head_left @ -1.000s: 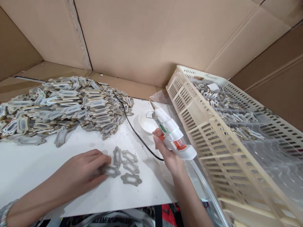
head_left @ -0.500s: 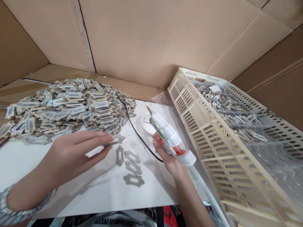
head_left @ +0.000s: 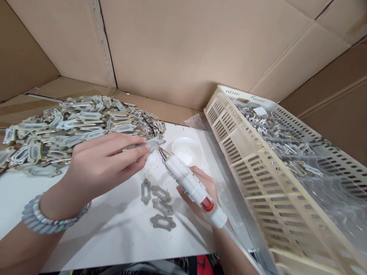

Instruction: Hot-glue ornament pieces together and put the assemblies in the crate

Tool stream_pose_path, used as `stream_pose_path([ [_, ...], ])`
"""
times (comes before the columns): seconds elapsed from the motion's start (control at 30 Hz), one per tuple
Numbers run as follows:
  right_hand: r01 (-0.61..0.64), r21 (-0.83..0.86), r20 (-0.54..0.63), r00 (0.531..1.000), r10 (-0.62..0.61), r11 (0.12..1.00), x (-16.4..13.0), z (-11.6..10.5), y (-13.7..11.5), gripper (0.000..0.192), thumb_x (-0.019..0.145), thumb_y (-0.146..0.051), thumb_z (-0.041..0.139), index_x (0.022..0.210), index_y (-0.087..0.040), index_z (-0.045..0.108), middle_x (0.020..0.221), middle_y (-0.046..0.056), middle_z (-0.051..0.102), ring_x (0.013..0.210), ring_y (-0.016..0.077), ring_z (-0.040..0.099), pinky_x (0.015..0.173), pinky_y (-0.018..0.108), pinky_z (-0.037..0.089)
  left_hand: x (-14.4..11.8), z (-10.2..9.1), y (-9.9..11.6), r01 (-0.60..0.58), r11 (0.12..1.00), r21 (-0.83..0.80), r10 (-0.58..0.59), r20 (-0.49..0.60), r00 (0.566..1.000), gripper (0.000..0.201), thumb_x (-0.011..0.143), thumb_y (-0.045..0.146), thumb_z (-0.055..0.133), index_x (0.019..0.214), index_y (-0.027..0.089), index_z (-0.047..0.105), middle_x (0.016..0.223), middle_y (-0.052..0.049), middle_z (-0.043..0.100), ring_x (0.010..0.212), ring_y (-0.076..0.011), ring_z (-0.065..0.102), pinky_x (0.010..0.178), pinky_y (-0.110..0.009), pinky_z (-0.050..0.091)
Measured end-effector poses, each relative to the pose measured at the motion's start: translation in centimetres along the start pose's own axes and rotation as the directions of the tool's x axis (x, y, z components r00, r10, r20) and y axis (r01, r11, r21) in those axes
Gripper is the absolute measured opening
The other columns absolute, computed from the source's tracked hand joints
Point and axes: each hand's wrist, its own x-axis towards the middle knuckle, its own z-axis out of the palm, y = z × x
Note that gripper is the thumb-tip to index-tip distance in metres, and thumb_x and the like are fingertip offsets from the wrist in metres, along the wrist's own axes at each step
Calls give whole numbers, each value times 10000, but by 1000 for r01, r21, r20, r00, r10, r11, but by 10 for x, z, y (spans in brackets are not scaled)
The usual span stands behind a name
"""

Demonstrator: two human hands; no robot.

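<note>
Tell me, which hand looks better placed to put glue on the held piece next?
Most likely the right hand: it grips the glue gun, whose metal nozzle is right by the flat piece. The left hand is occupied, pinching that piece.

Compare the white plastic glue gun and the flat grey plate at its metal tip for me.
Shape: the white plastic glue gun is long and thick-bodied; the flat grey plate is thin.
Colour: the gun has an orange-red part in its white body; the plate looks plain grey.
Hold: the right hand grips the gun; the left hand pinches the plate.
Shared: both are held in hands.
</note>
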Motion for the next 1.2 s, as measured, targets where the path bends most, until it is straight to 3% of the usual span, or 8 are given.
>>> stream_pose_path([
  [0.17,1,9,37,999,-2,1000,-1,2,7,129,870,-199,586,758,-227,643,833,33,650,633,154,594,580,269,472,-1,-3,4,2,1000,-7,-2,-56,998,91,911,281,637,837,325,671,899,115,755,818,-113,736,790,-249,634],
  [0.53,-24,33,37,999,23,999,-1,4,7,136,859,-154,580,743,-220,609,867,33,657,662,152,596,595,261,458,-3,-5,9,-32,999,30,34,-55,998,83,888,223,662,859,300,645,916,85,742,823,-130,726,763,-268,625],
  [0.73,2,31,26,1000,-2,1000,-1,4,5,163,873,-150,589,723,-213,582,834,16,629,632,132,567,580,248,440,-2,-7,10,-50,998,48,52,-43,998,73,916,223,631,860,268,646,913,49,741,828,-134,721,790,-257,612],
  [0.9,34,7,9,999,-34,999,1,4,6,172,871,-138,578,716,-209,560,809,15,612,623,128,565,561,241,428,-2,-4,4,-104,995,-5,102,-136,985,80,820,215,748,819,274,694,872,47,752,754,-142,714,751,-242,594],
  [1.03,54,-3,2,999,-54,999,3,4,6,165,855,-116,571,720,-208,550,811,13,609,622,124,556,560,235,421,-2,-4,4,-82,997,13,83,-113,990,83,837,190,705,837,273,710,870,40,758,769,-153,722,789,-245,576],
  [1.2,6,-32,-30,1000,-7,999,4,3,1,196,854,-153,582,679,-212,514,733,-11,551,571,110,495,540,234,402,-1,-2,7,-89,996,15,90,-114,989,88,828,170,700,803,254,697,831,14,759,743,-167,718,742,-258,565],
])
